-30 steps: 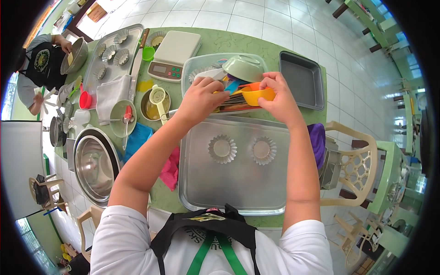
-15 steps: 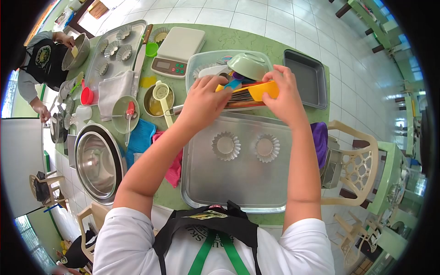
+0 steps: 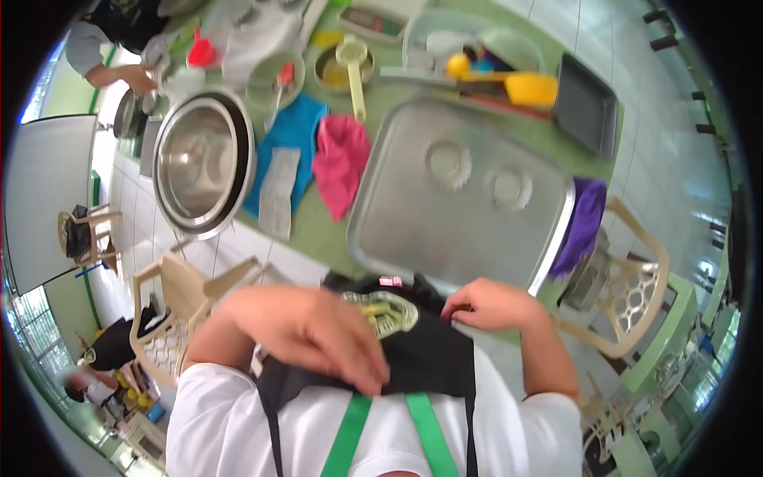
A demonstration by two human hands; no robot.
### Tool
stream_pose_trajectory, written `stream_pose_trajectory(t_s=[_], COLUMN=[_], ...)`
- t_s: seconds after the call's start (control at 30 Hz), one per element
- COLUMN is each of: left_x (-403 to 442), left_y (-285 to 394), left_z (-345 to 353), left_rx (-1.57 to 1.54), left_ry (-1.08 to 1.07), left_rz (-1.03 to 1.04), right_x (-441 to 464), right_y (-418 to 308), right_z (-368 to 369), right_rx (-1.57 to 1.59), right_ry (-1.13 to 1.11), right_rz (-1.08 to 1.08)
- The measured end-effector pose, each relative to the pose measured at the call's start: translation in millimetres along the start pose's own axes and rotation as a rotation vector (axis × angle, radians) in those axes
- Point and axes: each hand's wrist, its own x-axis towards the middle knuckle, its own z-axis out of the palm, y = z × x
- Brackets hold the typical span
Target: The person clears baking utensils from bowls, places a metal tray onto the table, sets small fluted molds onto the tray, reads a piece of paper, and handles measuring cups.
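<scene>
The left hand (image 3: 318, 330) hangs blurred before the black apron (image 3: 425, 358), fingers together; the right hand (image 3: 493, 306) curls at the apron's edge — whether either pinches cloth, I can't tell. Just beyond the right, a tray's (image 3: 429, 234) flat bed seemingly keeps two fluted moulds (image 3: 447, 164) level.

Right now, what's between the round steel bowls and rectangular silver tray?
The head view shows a blue cloth, a pale grey strip and a crumpled pink cloth.
</scene>
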Motion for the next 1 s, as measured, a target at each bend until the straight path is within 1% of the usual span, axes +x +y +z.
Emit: stream_pose_trajectory(t_s=[0.03,0.07,0.1,0.13,0.17,0.23,0.27,0.3,0.33,0.37,0.4,0.43,0.47,0.5,0.53,0.57,0.6,0.63,0.67,0.7,0.73,0.77,0.8,0.83,0.87,0.9,0.93,0.97,1.0], left_x=[-12,-23,-29,-35,-37,-31,-26,-30,-38,-48,-54,-58,-66,-75,-85,-100,-117,-135,-152,-170,-188,-204,-216,-228,-238,-246,-250,-264,-273], left_y=[-6,-12,-23,-34,-45,-60,-66,-84,-101,-117,-121,-114,-105,-94,-81,-62,-43,-24,-10,5,21,37,51,63,66,74,90,97,104], left_z=[6,13,20,25,28,35,36,33,28,20,14,9,6,4,2,-3,-8,-12,-14,-23,-28,-31,-28,-26,-26,-21,-12,-17,-16], left_rx=[0.138,0.225,0.248,0.29,0.338,0.422,0.478,0.621,0.631,0.705,0.779,0.757,0.782,0.528,0.266,0.091,0.078,0.071,0.093,0.077,0.057,0.058,0.125,0.192,0.133,0.177,0.219,0.199,0.208], left_ry=[0.143,0.287,0.384,0.4,0.417,0.498,0.548,0.565,0.554,0.398,0.24,0.16,0.148,0.347,0.529,0.536,0.518,0.504,0.506,0.459,0.416,0.424,0.504,0.584,0.657,0.693,0.723,0.607,0.605], left_rz=[-0.076,-0.248,-0.34,-0.359,-0.372,-0.484,-0.528,-0.455,-0.44,-0.375,-0.306,-0.462,-0.444,-0.37,-0.292,-0.215,-0.153,-0.084,-0.036,-0.039,-0.045,-0.033,-0.04,-0.047,-0.038,0.06,0.157,0.125,0.132], right_x=[0,-3,-5,-7,-3,8,19,27,36,45,53,52,49,46,46,47,47,57,71,84,97,110,119,126,132,139,140,147,153], right_y=[9,11,10,9,6,-12,-13,-18,-24,-29,-28,-36,-49,-63,-77,-96,-123,-140,-155,-171,-192,-214,-232,-246,-259,-271,-278,-287,-299], right_z=[21,36,51,67,80,99,113,119,120,122,127,122,111,103,97,91,86,85,86,88,90,93,95,98,100,104,106,106,106], right_rx=[-0.136,-0.123,-0.047,0.033,0.18,0.042,0.025,0.024,0.163,0.302,0.316,0.305,0.458,0.61,0.741,0.865,0.973,0.941,0.898,0.859,0.835,0.757,0.682,0.664,0.585,0.508,0.43,0.42,0.347], right_ry=[-0.049,-0.055,0.03,0.113,0.215,0.48,0.65,0.669,0.639,0.607,0.615,0.641,0.576,0.507,0.601,0.694,0.692,0.713,0.787,0.85,0.849,0.946,1.04,1.032,1.047,1.061,1.059,1.061,1.139], right_rz=[0.052,0.06,0.016,-0.023,-0.057,0.108,0.074,0.08,0.075,0.065,0.024,0.02,-0.022,-0.069,-0.174,-0.292,-0.377,-0.407,-0.467,-0.522,-0.542,-0.567,-0.588,-0.602,-0.731,-0.862,-0.817,-0.829,-0.825])
